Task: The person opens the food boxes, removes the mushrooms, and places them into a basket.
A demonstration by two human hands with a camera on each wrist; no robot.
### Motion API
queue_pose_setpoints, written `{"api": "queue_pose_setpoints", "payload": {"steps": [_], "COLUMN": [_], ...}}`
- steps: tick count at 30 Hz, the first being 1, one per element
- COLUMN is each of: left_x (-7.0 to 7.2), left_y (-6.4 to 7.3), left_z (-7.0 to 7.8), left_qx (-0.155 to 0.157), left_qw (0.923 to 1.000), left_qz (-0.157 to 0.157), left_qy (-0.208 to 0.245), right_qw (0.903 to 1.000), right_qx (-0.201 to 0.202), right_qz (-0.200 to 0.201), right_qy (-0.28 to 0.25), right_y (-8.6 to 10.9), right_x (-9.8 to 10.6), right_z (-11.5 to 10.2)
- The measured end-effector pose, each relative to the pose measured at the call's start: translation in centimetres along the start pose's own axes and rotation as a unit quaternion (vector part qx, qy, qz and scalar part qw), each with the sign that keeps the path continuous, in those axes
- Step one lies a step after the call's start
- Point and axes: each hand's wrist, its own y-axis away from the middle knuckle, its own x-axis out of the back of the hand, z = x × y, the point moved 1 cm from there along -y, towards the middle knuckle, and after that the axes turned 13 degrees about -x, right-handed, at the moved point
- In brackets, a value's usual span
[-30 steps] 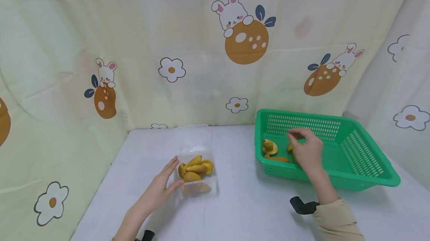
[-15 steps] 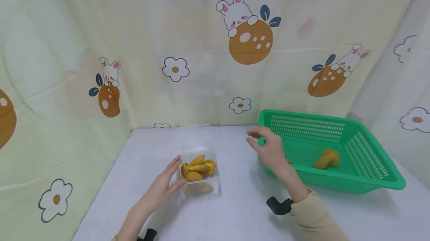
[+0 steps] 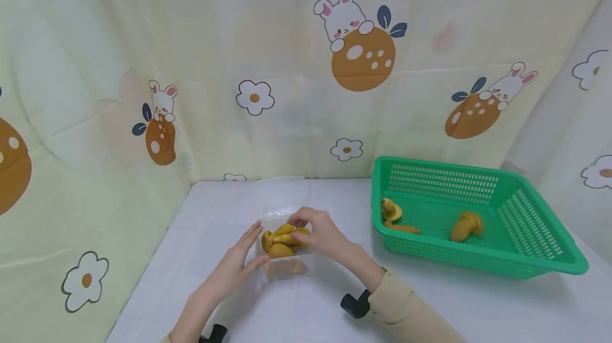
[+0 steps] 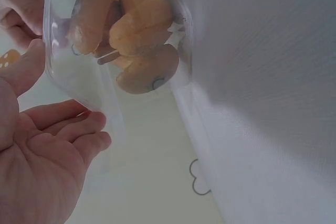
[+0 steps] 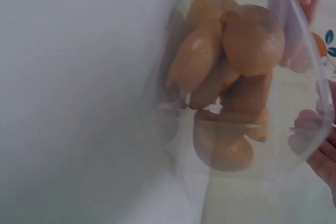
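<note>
Closest to me, a beige sleeve point(image 3: 413, 308) and a black fitting point(image 3: 356, 305) at the wrist lead in over the white-covered bench point(image 3: 287, 314), both forearms cut off at the lower edge. The left hand point(image 3: 227, 271) is spread, fingers fairly straight, thumb parted from them, steadying the left side of a clear tub point(image 4: 89, 80). The right hand point(image 3: 325, 234) arches over the tub's right side, thumb and fingertips apart; the right wrist view seems to show a gap between them and the pile, so I see nothing pinched. Between the two hands, inside the tub, lie the mushrooms point(image 3: 279, 251), and the right hand is the nearer. What matters most, I'd judge, is the slim mushroom point(image 3: 283, 239) on top: its long axis runs roughly side to side, stem pointing to the left hand, cap under the right. Those right fingers partly hide that cap, and how many pieces lie underneath is hard to count through the dim, blurry plastic. Off to the right, well apart, a green basket point(image 3: 454, 257) holds one mushroom point(image 3: 466, 226) mid-floor and others point(image 3: 391, 209) in its left corner. Beyond hangs a rabbit-print curtain point(image 3: 268, 29), some lettering cropped at the top; a faint clear edge point(image 3: 282, 178) before it defeats me.
</note>
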Motion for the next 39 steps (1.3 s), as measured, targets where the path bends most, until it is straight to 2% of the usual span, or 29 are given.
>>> {"api": "queue_pose_setpoints", "payload": {"steps": [4, 9, 16, 21, 24, 29, 34, 39], "left_x": [-0.1, -0.2, 0.0, 0.2, 0.3, 0.2, 0.1, 0.1], "left_y": [0.0, 0.0, 0.0, -0.2, -0.3, -0.2, -0.1, 0.0], "left_z": [0.0, 0.0, 0.2, 0.4, 0.4, 0.3, 0.0, -0.2], "left_qx": [0.002, 0.000, 0.016, 0.012, 0.010, 0.009, 0.000, 0.000], "left_qw": [1.0000, 1.0000, 0.9998, 0.9998, 0.9998, 0.9998, 1.0000, 1.0000], "left_qz": [-0.002, -0.002, -0.007, -0.007, -0.007, -0.008, -0.002, -0.005], "left_qy": [-0.002, 0.001, 0.011, 0.014, 0.016, 0.014, 0.008, 0.004], "right_qw": [0.9978, 0.9922, 0.9870, 0.9807, 0.9795, 0.9877, 0.9960, 0.9996], "right_qx": [-0.030, -0.066, -0.059, -0.053, -0.049, -0.039, -0.032, -0.016], "right_qz": [-0.057, -0.096, -0.098, -0.101, -0.103, -0.082, -0.048, -0.022], "right_qy": [0.015, 0.045, 0.112, 0.159, 0.166, 0.128, 0.069, -0.005], "right_y": [-0.4, -0.7, -1.5, -1.9, -2.0, -1.8, -1.5, -1.0], "right_x": [-1.0, -1.7, -2.1, -2.1, -2.1, -1.9, -1.3, 0.0], "right_z": [0.2, 0.3, 0.1, -0.3, -0.4, -0.4, -0.7, -1.1]}}
